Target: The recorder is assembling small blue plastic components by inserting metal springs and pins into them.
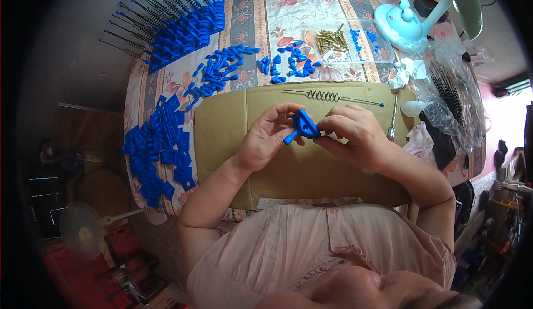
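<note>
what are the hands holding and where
A small blue plastic piece, pinched between both hands: left hand fingers at its lower-left stem, right hand at its right side.

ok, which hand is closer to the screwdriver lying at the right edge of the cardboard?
Right. The right hand sits just left of the screwdriver, almost beside its handle. The left hand is farther off, on the other side of the blue plastic part both hands hold.

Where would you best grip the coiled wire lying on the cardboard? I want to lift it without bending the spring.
Probably by a straight end, not the coil. The coiled wire lies flat and crosswise on the cardboard sheet, beyond both hands, which hold a blue plastic part. Its blue-tipped right end lies bare near the right hand, so pinch that end from above with the fingers.
</note>
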A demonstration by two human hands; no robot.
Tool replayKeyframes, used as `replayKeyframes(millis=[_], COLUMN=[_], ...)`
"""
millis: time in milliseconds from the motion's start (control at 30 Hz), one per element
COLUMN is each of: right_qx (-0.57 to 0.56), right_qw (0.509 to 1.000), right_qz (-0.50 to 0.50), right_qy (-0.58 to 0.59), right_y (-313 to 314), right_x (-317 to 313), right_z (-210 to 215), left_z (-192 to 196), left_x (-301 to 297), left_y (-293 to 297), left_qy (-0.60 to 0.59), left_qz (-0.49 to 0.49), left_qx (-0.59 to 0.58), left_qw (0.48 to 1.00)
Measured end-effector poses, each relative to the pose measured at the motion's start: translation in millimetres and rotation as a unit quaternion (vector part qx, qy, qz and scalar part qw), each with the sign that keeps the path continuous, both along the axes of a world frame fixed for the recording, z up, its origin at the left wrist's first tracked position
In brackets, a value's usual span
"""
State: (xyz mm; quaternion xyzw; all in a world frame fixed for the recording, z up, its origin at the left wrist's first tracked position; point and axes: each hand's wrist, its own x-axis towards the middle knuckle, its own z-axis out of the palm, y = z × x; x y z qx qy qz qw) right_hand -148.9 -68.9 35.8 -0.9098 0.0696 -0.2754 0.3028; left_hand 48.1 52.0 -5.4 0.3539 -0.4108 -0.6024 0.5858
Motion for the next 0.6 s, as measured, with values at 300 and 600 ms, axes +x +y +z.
replayKeyframes(millis=[300,600], right_qx=[0.011,0.473], right_qw=[1.000,0.873], right_qz=[0.011,0.044], right_qy=[0.021,0.110], right_y=[0.6,-4.7], right_x=[-0.1,-1.2], right_z=[-4.0,-0.9], left_z=[-0.3,8.5], left_x=[0.7,-3.4], left_y=[2.6,4.2], left_qy=[-0.025,0.035], left_qz=[0.005,0.008], left_qx=[0.014,0.069], left_qw=[1.000,0.997])
